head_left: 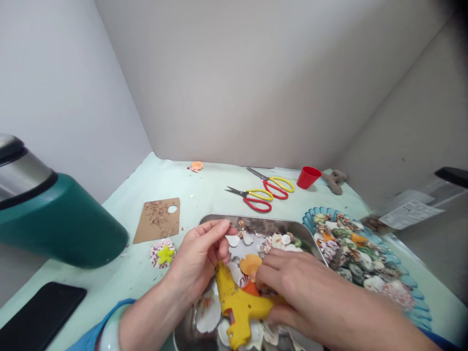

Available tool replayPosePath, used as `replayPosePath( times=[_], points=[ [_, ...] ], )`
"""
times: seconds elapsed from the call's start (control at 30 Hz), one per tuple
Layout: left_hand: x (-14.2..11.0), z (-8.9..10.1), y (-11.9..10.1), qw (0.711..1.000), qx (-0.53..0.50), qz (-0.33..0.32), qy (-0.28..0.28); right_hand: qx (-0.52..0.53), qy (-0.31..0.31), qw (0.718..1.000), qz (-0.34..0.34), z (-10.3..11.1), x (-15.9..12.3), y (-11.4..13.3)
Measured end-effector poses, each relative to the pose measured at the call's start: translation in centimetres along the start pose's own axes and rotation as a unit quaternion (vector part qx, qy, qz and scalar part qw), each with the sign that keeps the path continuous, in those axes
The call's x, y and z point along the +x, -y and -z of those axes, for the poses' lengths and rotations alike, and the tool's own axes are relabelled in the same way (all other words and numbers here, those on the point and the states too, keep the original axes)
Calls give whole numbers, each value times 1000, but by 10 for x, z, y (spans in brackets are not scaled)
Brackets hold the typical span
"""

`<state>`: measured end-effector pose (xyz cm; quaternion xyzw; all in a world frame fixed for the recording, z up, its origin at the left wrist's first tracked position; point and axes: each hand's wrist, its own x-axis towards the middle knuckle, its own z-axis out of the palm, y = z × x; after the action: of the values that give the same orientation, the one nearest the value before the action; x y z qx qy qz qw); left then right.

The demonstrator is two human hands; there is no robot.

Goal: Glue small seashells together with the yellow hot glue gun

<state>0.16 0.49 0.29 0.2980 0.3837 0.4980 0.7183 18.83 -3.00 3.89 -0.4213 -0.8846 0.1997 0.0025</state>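
Note:
My left hand (204, 253) is over the left part of a metal tray (296, 227), thumb and forefinger pinched together. A small dark bit shows at their tips, too small to name. Below it, a yellow glue gun (236, 304) with an orange-red trigger (250, 288) lies across the shells in the tray. My right hand (292, 278) is closed around the glue gun's handle, its palm side hidden. An orange shell (250, 265) shows beside the right fingers. White fan shells (207, 312) and a speckled shell cluster (272, 243) fill much of the tray.
Two pairs of scissors (258, 197) and a red cup (309, 177) stand behind the tray. A blue scalloped dish (411, 280) of shells is right. Left are a brown card (157, 219), a shell piece with a yellow-green star (165, 254), a green bottle (69, 219) and a black phone (44, 314).

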Motion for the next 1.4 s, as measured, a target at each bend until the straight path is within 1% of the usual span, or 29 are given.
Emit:
replayPosePath(
  times=[0.1,0.23,0.37,0.53,0.6,0.67,0.73,0.8,0.9,0.97,1.03,1.07,1.13,1.23,1.33,1.4],
  points=[
    [1,1,0,1000,-2,4,-2,-6,29,1000,-11,-9,2,6],
    [0,2,-1,1000,-15,2,0,-20,52,998,-33,-13,3,14],
    [-3,1,-5,1000,-12,-16,9,-16,36,999,-16,-11,-2,16],
    [-7,-3,-10,999,8,-43,0,74,2,996,-40,-6,-22,0],
    [-8,-4,-11,998,18,-55,-7,120,-7,991,-54,-3,-31,-10],
    [-7,-4,-11,997,31,-69,-12,162,-14,983,-81,-2,-38,-20],
    [-7,-2,-9,995,50,-81,-17,224,-38,968,-105,-3,-42,-31],
    [-5,0,-7,993,72,-93,-21,305,-82,943,-107,-7,-44,-39],
    [-4,3,-4,989,100,-104,-31,437,-148,882,-95,-19,-44,-45],
    [-3,3,-3,987,115,-106,-39,502,-165,842,-111,-29,-43,-43],
    [-3,3,-2,985,125,-107,-42,531,-171,820,-130,-36,-42,-38],
    [-3,2,-2,985,128,-106,-43,533,-175,817,-134,-39,-41,-36],
    [-3,2,-2,985,133,-99,-47,523,-186,821,-131,-41,-39,-33],
    [-2,2,-2,985,141,-89,-52,496,-183,839,-125,-44,-40,-34],
    [0,4,0,984,149,-84,-49,459,-170,857,-164,-49,-44,-41],
    [1,5,2,983,160,-81,-46,437,-173,859,-204,-53,-46,-45]
  ],
)
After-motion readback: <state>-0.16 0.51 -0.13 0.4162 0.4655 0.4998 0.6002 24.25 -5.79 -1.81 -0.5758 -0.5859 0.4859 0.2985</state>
